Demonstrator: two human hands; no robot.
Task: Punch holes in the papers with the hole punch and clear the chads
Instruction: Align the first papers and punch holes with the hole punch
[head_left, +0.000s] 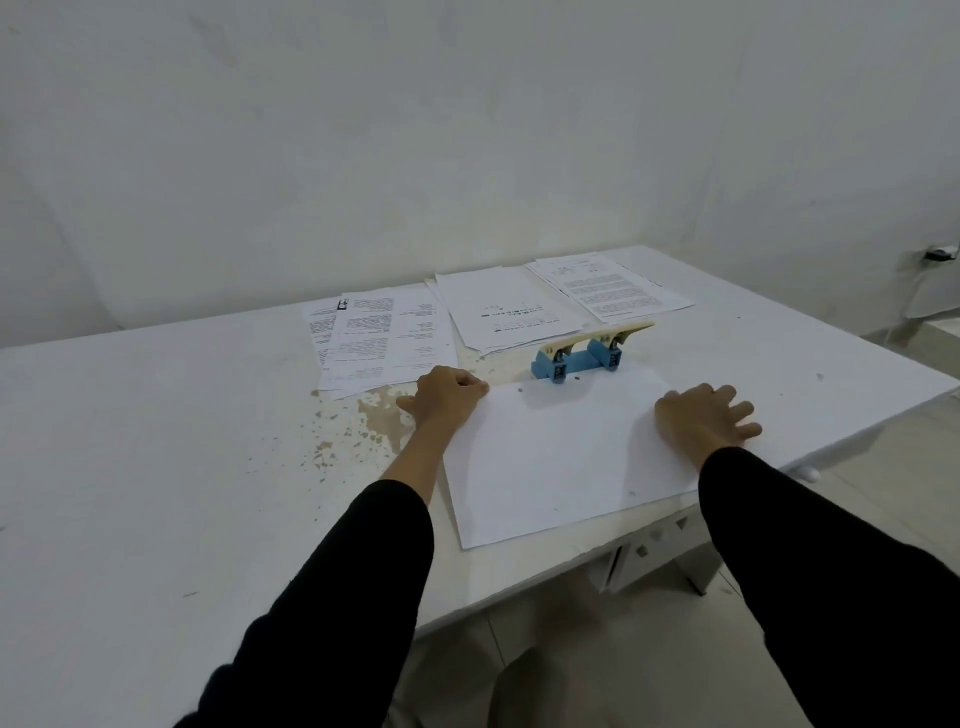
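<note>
A blank white sheet (561, 457) lies flat near the table's front edge, with a small dark hole by its far left edge. Its far edge reaches the blue hole punch (584, 358), whose cream lever stands raised. My left hand (449, 397) pinches the sheet's far left corner with curled fingers. My right hand (706, 415) rests flat on the sheet's right edge, fingers spread. A tiny dark dot, perhaps a chad, lies in front of the punch's base.
Three piles of printed papers lie behind the punch: left (384, 340), middle (506, 312), right (610, 286). The white table (156, 441) has chipped paint left of my left hand. A wall rises behind; the table's right edge drops to the floor.
</note>
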